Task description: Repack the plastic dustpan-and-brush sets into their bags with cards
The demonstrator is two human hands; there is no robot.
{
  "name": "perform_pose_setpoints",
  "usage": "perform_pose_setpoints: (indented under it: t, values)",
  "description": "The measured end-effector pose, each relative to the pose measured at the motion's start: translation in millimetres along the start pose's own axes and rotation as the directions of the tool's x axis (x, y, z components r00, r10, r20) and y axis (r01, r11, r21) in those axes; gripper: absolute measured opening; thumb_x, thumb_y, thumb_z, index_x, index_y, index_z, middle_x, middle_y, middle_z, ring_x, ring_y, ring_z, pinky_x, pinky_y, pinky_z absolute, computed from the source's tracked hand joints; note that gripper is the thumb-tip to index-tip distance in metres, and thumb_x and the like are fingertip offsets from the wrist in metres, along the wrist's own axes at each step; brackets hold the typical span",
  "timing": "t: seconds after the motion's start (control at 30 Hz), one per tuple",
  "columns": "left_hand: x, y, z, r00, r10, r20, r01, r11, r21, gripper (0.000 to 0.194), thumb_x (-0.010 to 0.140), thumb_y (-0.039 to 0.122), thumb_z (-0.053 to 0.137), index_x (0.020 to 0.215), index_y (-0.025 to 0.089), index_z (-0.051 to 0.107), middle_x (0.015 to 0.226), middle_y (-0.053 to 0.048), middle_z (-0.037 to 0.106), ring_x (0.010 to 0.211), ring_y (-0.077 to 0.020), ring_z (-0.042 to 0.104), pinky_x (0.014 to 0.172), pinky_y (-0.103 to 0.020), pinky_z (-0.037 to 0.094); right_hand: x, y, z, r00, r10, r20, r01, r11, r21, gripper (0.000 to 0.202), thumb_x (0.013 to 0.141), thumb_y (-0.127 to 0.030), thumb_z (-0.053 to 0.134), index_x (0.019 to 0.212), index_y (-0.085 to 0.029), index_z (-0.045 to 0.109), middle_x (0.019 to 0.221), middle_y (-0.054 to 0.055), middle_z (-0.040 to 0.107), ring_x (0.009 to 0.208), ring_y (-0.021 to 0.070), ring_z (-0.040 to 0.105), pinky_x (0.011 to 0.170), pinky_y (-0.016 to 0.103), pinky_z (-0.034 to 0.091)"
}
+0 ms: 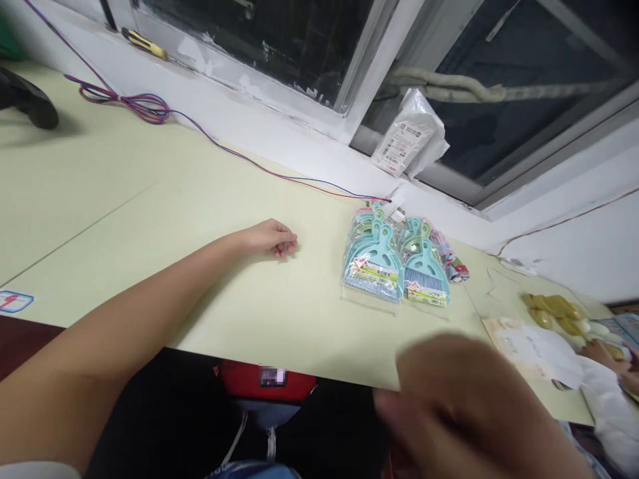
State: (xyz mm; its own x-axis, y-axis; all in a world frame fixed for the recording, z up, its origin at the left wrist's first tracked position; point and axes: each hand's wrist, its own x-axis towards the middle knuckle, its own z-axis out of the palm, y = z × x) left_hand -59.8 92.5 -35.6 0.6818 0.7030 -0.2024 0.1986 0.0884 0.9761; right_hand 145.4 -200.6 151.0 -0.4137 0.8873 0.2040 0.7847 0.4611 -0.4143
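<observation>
My left hand (273, 239) rests on the pale yellow-green table (299, 319) with its fingers loosely curled and nothing visible in them. My right hand (449, 399) is raised close to the camera at the lower right, smeared by motion, so its fingers cannot be made out. Beyond the hands, two stacks of plastic-wrapped dustpan and brush sets lie side by side: the left stack (377, 266) and the right stack (426, 276), mostly light blue with some green. Neither hand touches them.
A red and blue cable (234, 152) runs along the wall. On the sill lie a screwdriver (144, 45) and a plastic-wrapped packet (407, 136). At the right are yellow items (554, 307), a paper sheet (529, 346) and another person's hand (606, 354). A black object (30, 100) stands far left.
</observation>
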Motion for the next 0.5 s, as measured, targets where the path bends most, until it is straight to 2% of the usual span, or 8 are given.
perform_pose_setpoints:
  t: [0.03, 0.07, 0.1, 0.17, 0.27, 0.3, 0.4, 0.5]
  values:
    - [-1.2, 1.0, 0.4, 1.000, 0.005, -0.005, -0.005, 1.000, 0.001, 0.028, 0.082, 0.041, 0.077, 0.083, 0.012, 0.078, 0.082, -0.014, 0.077, 0.063, -0.0180, 0.069, 0.058, -0.029, 0.054, 13.6, 17.7, -1.0, 0.998, 0.026, -0.049, -0.027, 1.000, -0.014, 0.043, 0.100, -0.030, 0.054, 0.058, -0.024, 0.048, 0.052, -0.004, 0.039, 0.048, 0.0127, 0.037, 0.050, 0.030, 0.031]
    - [-2.7, 2.5, 1.2, 1.000, 0.012, -0.014, -0.012, 1.000, 0.000, 0.028, 0.083, 0.040, 0.076, 0.082, 0.012, 0.078, 0.081, -0.014, 0.077, 0.063, -0.0178, 0.069, 0.057, -0.029, 0.054, 27.2, 40.4, -1.1, 0.982, 0.036, -0.184, -0.043, 0.998, -0.035, 0.041, 0.099, -0.028, 0.056, 0.059, -0.023, 0.047, 0.052, -0.005, 0.039, 0.047, 0.0116, 0.035, 0.049, 0.029, 0.029]
    - [-4.5, 4.4, 2.2, 0.999, 0.020, -0.032, -0.020, 1.000, -0.003, 0.028, 0.083, 0.040, 0.076, 0.082, 0.012, 0.077, 0.080, -0.013, 0.076, 0.061, -0.0171, 0.068, 0.056, -0.028, 0.053, 39.9, 67.4, 0.1, 0.937, 0.090, -0.338, -0.112, 0.992, -0.048, 0.035, 0.097, -0.028, 0.057, 0.063, -0.023, 0.049, 0.055, -0.004, 0.043, 0.050, 0.0119, 0.039, 0.051, 0.028, 0.032]
    - [-7.8, 8.2, 4.8, 0.994, 0.040, -0.097, -0.041, 0.999, -0.007, 0.026, 0.085, 0.039, 0.074, 0.080, 0.013, 0.076, 0.075, -0.011, 0.073, 0.056, -0.0147, 0.064, 0.051, -0.027, 0.050, 60.1, 128.5, 7.7, 0.771, 0.154, -0.618, -0.224, 0.974, -0.035, 0.026, 0.096, -0.031, 0.055, 0.071, -0.022, 0.054, 0.059, -0.004, 0.047, 0.053, 0.0126, 0.043, 0.053, 0.027, 0.034]
    - [-9.1, 10.7, 7.9, 0.976, 0.063, -0.210, -0.067, 0.998, -0.008, 0.026, 0.088, 0.038, 0.071, 0.078, 0.014, 0.073, 0.066, -0.007, 0.067, 0.049, -0.0122, 0.057, 0.045, -0.026, 0.045, 73.1, 211.7, 30.6, 0.444, 0.149, -0.883, -0.423, 0.904, -0.060, 0.025, 0.096, -0.035, 0.049, 0.075, -0.022, 0.053, 0.061, -0.002, 0.048, 0.056, 0.0144, 0.046, 0.058, 0.028, 0.038]
    - [-8.4, 10.4, 8.3, 0.970, 0.066, -0.233, -0.070, 0.998, -0.009, 0.026, 0.089, 0.038, 0.070, 0.077, 0.014, 0.072, 0.064, -0.006, 0.065, 0.048, -0.0122, 0.056, 0.044, -0.027, 0.044, 73.1, 232.0, 39.3, 0.417, 0.153, -0.896, -0.488, 0.869, -0.078, 0.024, 0.095, -0.036, 0.049, 0.076, -0.022, 0.054, 0.061, -0.002, 0.049, 0.056, 0.0149, 0.047, 0.060, 0.029, 0.040]
    - [-5.3, 7.5, 8.2, 0.966, 0.066, -0.249, -0.069, 0.998, -0.002, 0.027, 0.090, 0.038, 0.068, 0.076, 0.015, 0.070, 0.063, -0.005, 0.063, 0.046, -0.0124, 0.055, 0.043, -0.027, 0.044, 66.7, 268.9, 60.0, 0.501, 0.197, -0.842, -0.576, 0.802, -0.155, 0.023, 0.092, -0.037, 0.050, 0.075, -0.022, 0.055, 0.059, -0.001, 0.050, 0.059, 0.0173, 0.051, 0.067, 0.031, 0.043]
    - [-3.8, 5.1, 7.0, 0.968, 0.071, -0.241, -0.068, 0.997, 0.020, 0.028, 0.091, 0.038, 0.068, 0.077, 0.015, 0.071, 0.064, -0.005, 0.063, 0.047, -0.0126, 0.056, 0.043, -0.027, 0.044, 62.1, 283.3, 69.7, 0.502, 0.250, -0.828, -0.626, 0.766, -0.148, 0.023, 0.093, -0.036, 0.047, 0.082, -0.021, 0.061, 0.068, 0.004, 0.060, 0.070, 0.0220, 0.058, 0.076, 0.036, 0.046]
